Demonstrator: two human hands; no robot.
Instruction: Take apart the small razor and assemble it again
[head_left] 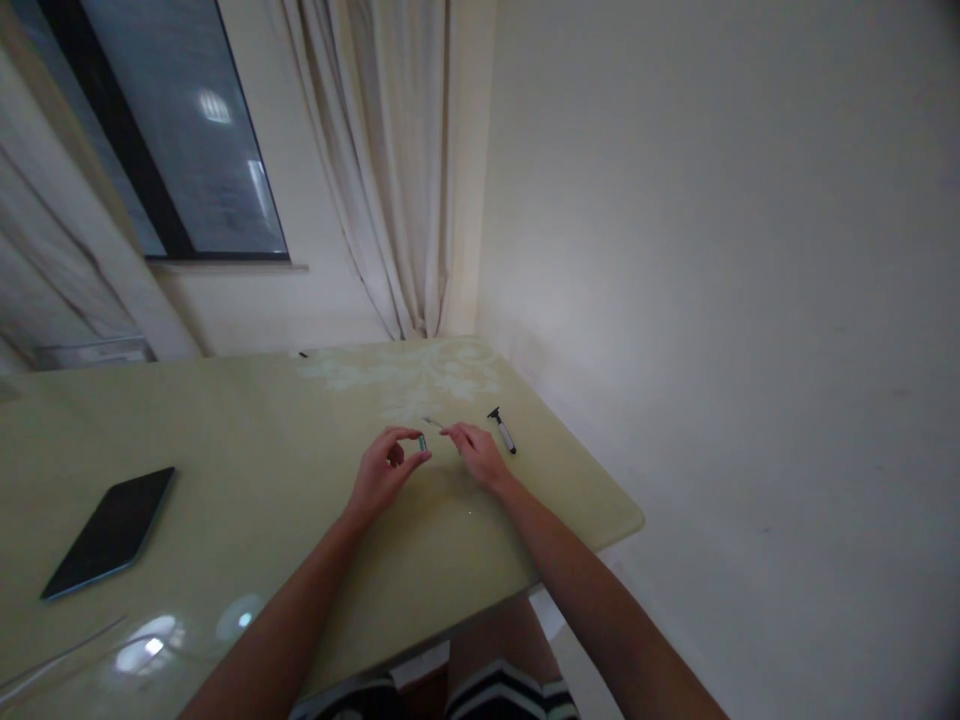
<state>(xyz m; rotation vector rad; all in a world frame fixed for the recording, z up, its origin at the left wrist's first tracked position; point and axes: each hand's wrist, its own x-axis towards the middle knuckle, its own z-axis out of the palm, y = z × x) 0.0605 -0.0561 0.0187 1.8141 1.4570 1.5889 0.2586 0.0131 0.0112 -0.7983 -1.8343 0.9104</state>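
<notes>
My left hand [385, 468] is closed in a pinch, thumb and fingertips at either end of a small, narrow dark-and-green piece [422, 443]. Its exact kind is too small to make out. Just to the right, my right hand [478, 452] grips a thin, pale stick-like tool [433, 422] whose tip points left, above the small piece and apart from it. A razor [503, 431] with a dark head and grey handle lies on the table, right of my right hand.
The pale yellow-green table [247, 440] has a rounded right corner near a white wall [712, 300]. A dark tablet [111, 532] lies at left, with a pale cable [60, 658] near the front. A small dark object [303, 354] rests at the back edge, below curtains [397, 180].
</notes>
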